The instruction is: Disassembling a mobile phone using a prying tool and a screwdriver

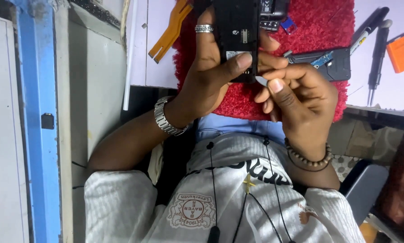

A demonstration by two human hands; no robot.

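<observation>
The black phone body (237,36) sits over the red shaggy mat (319,22), back side up, its upper part cut off by the frame edge. The left hand (211,76) is closed around it, thumb pressed across its lower end, a silver ring on one finger and a metal link watch (167,118) on the wrist. The right hand (296,96), just right of the phone, pinches a small pale pick (261,80) whose tip meets the phone's lower edge; most of the pick is hidden between the fingers. A wooden bead bracelet circles that wrist. Right of the phone lies a dark flat part (330,63) with a small blue board, details hard to make out. Further right lie two dark slim screwdrivers (376,54) and an orange block (402,52), partly cut off. Left of the phone lies an orange plastic pry tool (171,29), forked in shape.
</observation>
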